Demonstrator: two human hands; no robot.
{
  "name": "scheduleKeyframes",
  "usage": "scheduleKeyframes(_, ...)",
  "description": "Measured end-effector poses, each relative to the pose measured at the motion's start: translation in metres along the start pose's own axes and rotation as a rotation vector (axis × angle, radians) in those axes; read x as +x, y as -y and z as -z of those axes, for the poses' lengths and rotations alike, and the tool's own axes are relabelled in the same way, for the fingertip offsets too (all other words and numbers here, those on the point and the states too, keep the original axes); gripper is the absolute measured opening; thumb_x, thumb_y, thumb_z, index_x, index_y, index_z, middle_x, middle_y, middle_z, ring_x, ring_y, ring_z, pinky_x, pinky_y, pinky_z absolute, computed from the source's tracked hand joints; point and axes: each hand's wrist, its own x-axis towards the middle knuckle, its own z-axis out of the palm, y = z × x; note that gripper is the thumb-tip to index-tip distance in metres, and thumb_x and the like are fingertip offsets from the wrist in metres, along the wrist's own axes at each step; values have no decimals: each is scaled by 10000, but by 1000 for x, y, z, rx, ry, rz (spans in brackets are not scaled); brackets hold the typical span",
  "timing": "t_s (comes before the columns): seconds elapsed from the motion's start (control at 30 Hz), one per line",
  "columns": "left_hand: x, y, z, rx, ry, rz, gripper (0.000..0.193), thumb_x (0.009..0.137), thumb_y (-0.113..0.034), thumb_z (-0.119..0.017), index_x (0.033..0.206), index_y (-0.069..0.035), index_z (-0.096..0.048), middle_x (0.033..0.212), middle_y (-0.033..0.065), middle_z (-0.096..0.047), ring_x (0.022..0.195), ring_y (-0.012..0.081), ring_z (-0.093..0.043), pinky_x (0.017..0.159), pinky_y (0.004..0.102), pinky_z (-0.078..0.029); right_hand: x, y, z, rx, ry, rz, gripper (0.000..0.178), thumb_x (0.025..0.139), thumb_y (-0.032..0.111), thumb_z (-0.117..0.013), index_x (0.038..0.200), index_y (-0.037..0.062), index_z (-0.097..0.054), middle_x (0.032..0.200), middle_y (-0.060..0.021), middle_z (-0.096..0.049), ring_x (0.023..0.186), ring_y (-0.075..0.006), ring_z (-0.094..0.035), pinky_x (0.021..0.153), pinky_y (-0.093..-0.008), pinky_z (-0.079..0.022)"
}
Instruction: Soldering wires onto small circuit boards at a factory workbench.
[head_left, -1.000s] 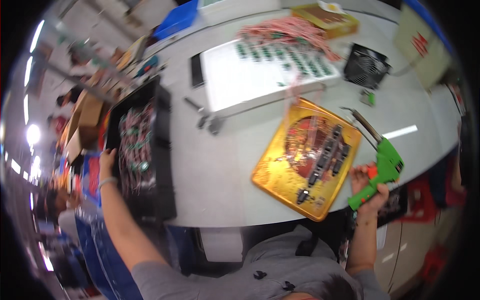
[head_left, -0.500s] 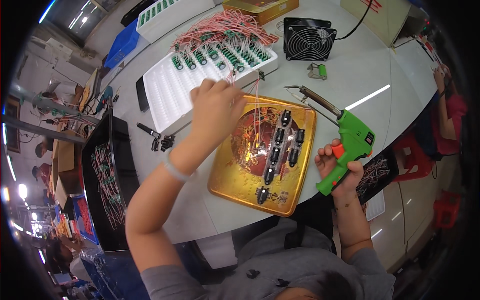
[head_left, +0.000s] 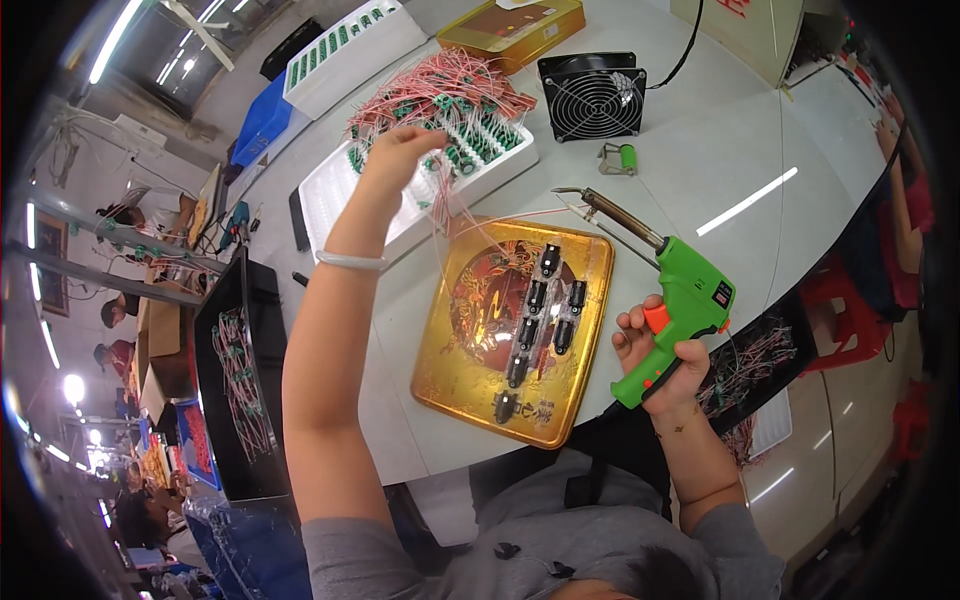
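My right hand [head_left: 668,365] is wrapped around the handle of a green soldering gun [head_left: 697,290], whose metal tip points left above the table. My left hand [head_left: 402,155] is closed in a pinch over a white foam tray [head_left: 330,200]. Thin pink and white wires [head_left: 443,195] hang by its fingertips; their ends in the pinch are partly hidden. Green circuit boards [head_left: 480,140] with wires stand in the tray's far part. Below, a gold tin lid [head_left: 465,375] carries several small black parts [head_left: 528,333] in clear holders.
Behind the tray lies a tangle of pink wires [head_left: 440,80]. A black fan [head_left: 595,97] and a green-rolled solder stand [head_left: 618,158] are at the back. Black bins of wired boards flank me, one at left [head_left: 262,470]. Other people sit further off.
My left hand has moved away and leftward from over the gold lid to the boards in the tray. The soldering gun remains in my right hand, slightly lower and further left in view.
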Motion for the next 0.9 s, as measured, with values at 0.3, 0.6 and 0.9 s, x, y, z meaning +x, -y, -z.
scheduleKeyframes(0.3, 18, 7, 9, -423, -196, 83, 107, 767, -126, -579, 792, -22, -586, 755, 63, -594, 754, 144, -569, 659, 236, -439, 1, 0, 3, 8, -2, 13, 518, 613, 261, -544, 1079, 46, -466, 942, -89, -522, 992, -228, -483, 868, -345, -378)
scheduleKeyframes(0.6, 18, -52, 74, -733, -227, -264, 130, 850, -144, -505, 927, -40, -520, 978, 100, -579, 984, 228, -546, 828, 365, -445, 3, -2, 1, 8, -9, 8, 527, 604, 274, -554, 1073, 53, -464, 934, -83, -520, 990, -224, -479, 863, -340, -381)
scheduleKeyframes(0.9, -125, -90, 128, -478, -39, -364, 102, 836, -121, -529, 898, -44, -503, 723, 27, -530, 585, 90, -473, 513, 191, -372, -13, 4, 4, 30, -37, 0, 515, 645, 228, -566, 1108, 46, -433, 914, -101, -521, 835, -211, -536, 636, -287, -461)
